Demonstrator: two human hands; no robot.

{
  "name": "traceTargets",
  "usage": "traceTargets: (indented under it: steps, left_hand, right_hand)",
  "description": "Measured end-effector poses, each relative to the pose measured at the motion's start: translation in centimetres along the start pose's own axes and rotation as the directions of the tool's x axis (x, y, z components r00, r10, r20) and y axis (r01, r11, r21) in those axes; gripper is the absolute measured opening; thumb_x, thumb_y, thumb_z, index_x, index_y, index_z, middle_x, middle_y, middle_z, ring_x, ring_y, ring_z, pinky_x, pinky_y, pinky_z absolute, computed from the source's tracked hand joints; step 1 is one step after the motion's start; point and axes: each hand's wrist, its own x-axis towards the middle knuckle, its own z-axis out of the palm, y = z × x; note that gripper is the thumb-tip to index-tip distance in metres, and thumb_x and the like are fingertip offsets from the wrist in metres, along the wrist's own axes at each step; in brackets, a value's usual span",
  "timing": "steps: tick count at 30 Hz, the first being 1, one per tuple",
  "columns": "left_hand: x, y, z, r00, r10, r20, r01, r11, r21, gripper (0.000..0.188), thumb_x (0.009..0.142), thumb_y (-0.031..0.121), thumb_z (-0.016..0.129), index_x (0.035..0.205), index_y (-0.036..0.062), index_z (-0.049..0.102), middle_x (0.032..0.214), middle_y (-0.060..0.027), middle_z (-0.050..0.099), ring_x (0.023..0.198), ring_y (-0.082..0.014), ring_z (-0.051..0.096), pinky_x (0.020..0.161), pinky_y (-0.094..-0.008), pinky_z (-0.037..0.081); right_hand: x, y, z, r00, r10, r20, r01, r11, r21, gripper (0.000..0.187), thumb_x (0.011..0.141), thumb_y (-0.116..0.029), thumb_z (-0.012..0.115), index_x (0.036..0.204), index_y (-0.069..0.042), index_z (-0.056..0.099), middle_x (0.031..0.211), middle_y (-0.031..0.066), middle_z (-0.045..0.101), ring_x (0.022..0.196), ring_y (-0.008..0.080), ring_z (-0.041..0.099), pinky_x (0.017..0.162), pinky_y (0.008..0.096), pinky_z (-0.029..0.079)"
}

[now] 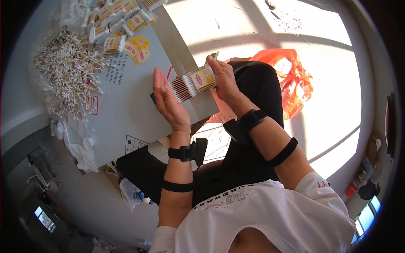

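My right hand grips the far right end of a clear packet with a yellow label card. A bundle of cotton swabs sticks out of the packet's left side, white tips in a row. Held upright with its fingers stretched, my left hand has its palm at the tips of those swabs; whether it presses on them I cannot tell. Both hands are above the near right corner of a grey board-topped table.
A big heap of loose cotton swabs lies on the table's left. Filled swab packets are piled behind it, beside loose yellow cards. Crumpled white tissue sits at the near left edge. A red plastic bag stands on the floor.
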Motion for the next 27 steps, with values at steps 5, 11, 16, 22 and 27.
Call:
traceTargets:
  steps: [5, 11, 16, 22, 27]
  left_hand:
    - [-0.1, 0.1, 0.6, 1.0, -0.015, 0.012, 0.015, 1.0, -0.006, 0.062, 0.102, 0.04, 0.034, 0.141, -0.0076, 0.031, 0.148, -0.0242, 0.032, 0.14, -0.0325, 0.029, 0.118, -0.0441, 0.017]
    - [-0.4, 0.0, 1.8, 0.999, -0.034, 0.022, 0.035, 0.997, -0.065, 0.067, 0.101, 0.045, 0.034, 0.143, -0.007, 0.028, 0.15, -0.0237, 0.028, 0.142, -0.0323, 0.024, 0.118, -0.0439, 0.014]
    - [-0.4, 0.0, 1.8, 0.999, -0.033, 0.011, 0.033, 0.996, -0.081, 0.069, 0.1, 0.046, 0.034, 0.144, -0.0067, 0.027, 0.151, -0.0224, 0.027, 0.142, -0.0318, 0.025, 0.117, -0.0436, 0.014]
    - [-0.4, -0.2, 2.3, 0.999, -0.044, 0.009, 0.044, 0.989, -0.141, 0.068, 0.1, 0.046, 0.034, 0.144, -0.0061, 0.027, 0.151, -0.0208, 0.028, 0.142, -0.0313, 0.025, 0.117, -0.0429, 0.015]
    - [-0.5, -0.3, 2.5, 0.998, -0.057, 0.001, 0.056, 0.98, -0.189, 0.067, 0.101, 0.045, 0.033, 0.145, -0.0044, 0.028, 0.151, -0.0197, 0.029, 0.142, -0.0296, 0.025, 0.117, -0.042, 0.016]
  right_hand:
    - [-0.2, -0.1, 0.2, 1.0, -0.013, 0.0, 0.013, 1.0, 0.007, 0.036, 0.095, -0.036, 0.061, 0.085, -0.001, 0.062, 0.072, 0.0023, 0.061, 0.06, 0.01, 0.059, 0.055, 0.0246, 0.05]
    - [0.0, 0.1, -0.1, 1.0, -0.011, 0.026, 0.011, 1.0, -0.004, 0.036, 0.095, -0.036, 0.06, 0.085, -0.002, 0.062, 0.073, 0.003, 0.062, 0.062, 0.0103, 0.059, 0.058, 0.0254, 0.05]
    - [-0.1, -0.1, -0.2, 0.999, 0.008, 0.052, -0.008, 1.0, -0.011, 0.037, 0.095, -0.036, 0.06, 0.084, -0.002, 0.062, 0.074, 0.003, 0.062, 0.062, 0.0104, 0.059, 0.058, 0.0253, 0.049]
    - [-0.2, -0.2, -0.2, 0.998, 0.031, 0.054, -0.03, 0.999, -0.017, 0.037, 0.095, -0.037, 0.059, 0.083, -0.002, 0.062, 0.072, 0.0026, 0.061, 0.059, 0.0104, 0.058, 0.053, 0.0248, 0.047]
    - [-0.5, -0.5, -0.3, 0.997, 0.03, 0.068, -0.026, 0.998, -0.053, 0.038, 0.095, -0.038, 0.058, 0.08, -0.003, 0.061, 0.067, 0.0015, 0.058, 0.054, 0.0091, 0.055, 0.047, 0.0246, 0.042]
